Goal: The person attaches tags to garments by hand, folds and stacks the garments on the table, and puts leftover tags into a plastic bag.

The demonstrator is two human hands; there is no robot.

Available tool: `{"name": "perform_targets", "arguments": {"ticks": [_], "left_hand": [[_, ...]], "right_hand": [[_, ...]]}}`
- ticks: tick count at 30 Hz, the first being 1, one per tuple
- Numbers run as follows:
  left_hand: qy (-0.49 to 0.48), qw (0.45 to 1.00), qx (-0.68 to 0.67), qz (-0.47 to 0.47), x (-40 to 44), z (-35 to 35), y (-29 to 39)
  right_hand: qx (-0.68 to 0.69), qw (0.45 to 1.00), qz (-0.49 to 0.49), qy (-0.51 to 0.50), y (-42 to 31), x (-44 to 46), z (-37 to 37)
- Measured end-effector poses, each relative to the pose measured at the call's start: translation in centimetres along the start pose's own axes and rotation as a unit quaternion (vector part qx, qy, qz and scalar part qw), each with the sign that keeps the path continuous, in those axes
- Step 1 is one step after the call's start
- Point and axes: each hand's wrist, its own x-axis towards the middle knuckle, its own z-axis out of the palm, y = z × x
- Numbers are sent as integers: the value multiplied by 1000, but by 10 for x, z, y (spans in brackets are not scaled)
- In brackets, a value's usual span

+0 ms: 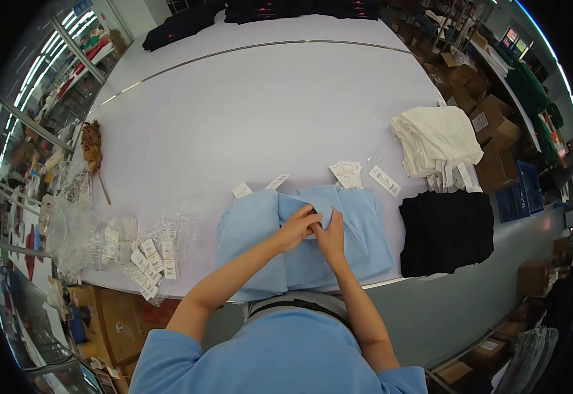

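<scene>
Light blue folded garments lie in a pile at the table's front edge, right before me. Over the middle of the pile, my left hand has its fingers closed at a raised edge of blue cloth. My right hand meets it from the right, its fingers also pinching this cloth. The fingertips touch each other, and a small dark spot shows between them; what it is I cannot make out. White printed tags stick out behind the pile, and another tag lies to their right.
To the right are a stack of cream garments and black folded garments. On the left lie clear plastic bags, tags in plastic and a brown feather duster. Dark garments line the far end. Cardboard boxes stand beyond the table's right side.
</scene>
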Motion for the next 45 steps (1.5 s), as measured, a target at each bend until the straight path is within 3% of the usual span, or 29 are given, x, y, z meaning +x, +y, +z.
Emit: {"name": "perform_targets", "arguments": {"ticks": [1, 2, 3, 5, 7, 9, 12, 13, 17, 19, 22, 24, 25, 27, 29, 32, 37, 39, 40, 42, 45], "left_hand": [[13, 971, 236, 39, -13, 17, -1], [24, 884, 460, 74, -23, 30, 1], [27, 886, 457, 74, -27, 32, 4], [53, 900, 430, 57, -30, 30, 21], [78, 912, 401, 39, -35, 27, 31], [55, 887, 451, 76, -38, 27, 30], [-25, 778, 602, 178, -37, 28, 33], [-27, 778, 602, 177, -36, 27, 33], [-23, 673, 669, 314, -29, 27, 29], [-31, 645, 684, 339, -28, 36, 27], [-42, 551, 725, 411, -34, 51, 24], [-30, 657, 694, 292, -39, 51, 13], [-31, 657, 694, 293, -39, 54, 10], [21, 770, 599, 219, -40, 59, 7], [64, 779, 596, 186, -41, 59, 5], [67, 798, 558, 215, -39, 60, 1], [94, 825, 507, 229, -30, 59, -6], [118, 848, 478, 198, -31, 55, -7], [124, 850, 475, 191, -31, 55, -6], [128, 867, 437, 202, -31, 56, -6], [135, 874, 425, 191, -34, 54, -8]], "right_hand": [[-12, 999, 38, -16, -3, 1, -4], [-24, 996, 76, -30, -4, 1, -7], [-25, 996, 77, -33, -1, -1, -9], [235, 961, 147, -22, 4, -4, -12], [476, 854, 210, -7, 10, -8, -14], [462, 862, 209, -20, 9, -10, -18], [429, 880, 200, -45, 7, -9, -21], [430, 879, 200, -44, 10, -8, -22], [397, 901, 132, -115, 19, 0, -26], [307, 931, 81, -180, 19, 19, -37], [216, 963, 127, -96, 25, 84, -66], [28, 997, 61, 24, 50, 136, -87], [-124, 987, -64, 77, 79, 167, -92], [-235, 963, -92, 88, 117, 220, -101], [-269, 956, -70, 93, 116, 249, -97], [-371, 923, 2, 99, 114, 290, -85], [-409, 904, -113, 62, 178, 318, -57], [-209, 976, -51, 17, 139, 296, -73], [-210, 977, -45, 9, 121, 281, -82], [62, 998, -17, -24, 79, 250, -102], [70, 995, -32, -57, 26, 187, -129]]}}
